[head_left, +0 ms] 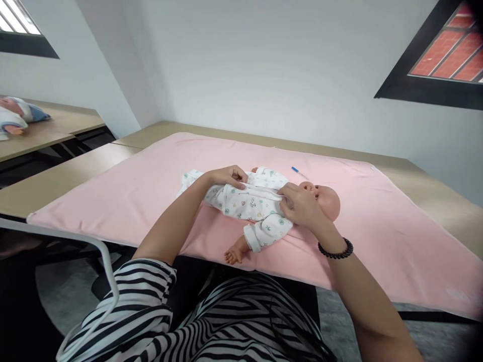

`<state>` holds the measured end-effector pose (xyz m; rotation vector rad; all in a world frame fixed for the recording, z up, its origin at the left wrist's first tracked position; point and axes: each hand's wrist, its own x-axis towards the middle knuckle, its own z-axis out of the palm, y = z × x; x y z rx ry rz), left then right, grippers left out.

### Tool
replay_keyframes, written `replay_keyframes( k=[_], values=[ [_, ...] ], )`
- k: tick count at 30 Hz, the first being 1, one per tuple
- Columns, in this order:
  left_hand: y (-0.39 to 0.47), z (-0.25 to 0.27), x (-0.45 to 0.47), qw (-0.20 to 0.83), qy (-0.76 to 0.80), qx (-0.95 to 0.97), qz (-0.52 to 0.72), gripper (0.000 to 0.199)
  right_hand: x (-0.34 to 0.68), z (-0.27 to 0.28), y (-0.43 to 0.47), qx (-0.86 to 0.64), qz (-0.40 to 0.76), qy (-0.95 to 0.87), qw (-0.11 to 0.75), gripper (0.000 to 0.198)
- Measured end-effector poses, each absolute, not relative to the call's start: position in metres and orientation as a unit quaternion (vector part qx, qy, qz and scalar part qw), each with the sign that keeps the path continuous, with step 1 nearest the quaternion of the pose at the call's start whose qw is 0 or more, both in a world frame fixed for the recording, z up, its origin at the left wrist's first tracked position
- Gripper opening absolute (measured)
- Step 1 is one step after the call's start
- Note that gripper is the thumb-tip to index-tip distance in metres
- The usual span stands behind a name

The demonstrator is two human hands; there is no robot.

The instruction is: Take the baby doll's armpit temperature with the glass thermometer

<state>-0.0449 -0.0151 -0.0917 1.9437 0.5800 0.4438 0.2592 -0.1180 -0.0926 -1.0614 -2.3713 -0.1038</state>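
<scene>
A baby doll (329,201) lies on its back on a pink blanket (377,236), its head to the right. It wears a white printed baby outfit (241,202) that is open-edged along the front. My left hand (229,176) has its fingers curled on the front edge of the outfit near the doll's waist. At the neckline, my right hand (300,203) pinches the outfit's collar between thumb and fingers, just below the doll's chin. One doll hand (234,253) sticks out of its sleeve toward me.
A thermometer-like stick with a blue end (295,170) lies on the blanket beyond the doll's head. The wooden table (433,176) stands against a white wall. Another dressed doll (17,118) lies on a table at the far left. A pale curved bar (107,261) is at my left.
</scene>
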Motion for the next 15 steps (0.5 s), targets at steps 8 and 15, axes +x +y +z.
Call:
replay_keyframes(
  k=[8,15],
  values=[
    [-0.015,-0.091,-0.045,0.496,0.278,0.797,0.204,0.027,0.260,-0.102,-0.104,-0.414,-0.223,-0.834,0.288,0.023],
    [-0.021,-0.091,-0.040,0.462,0.295,0.808,0.217,0.017,0.260,-0.107,-0.103,-0.434,-0.263,-0.834,0.218,0.025]
  ],
)
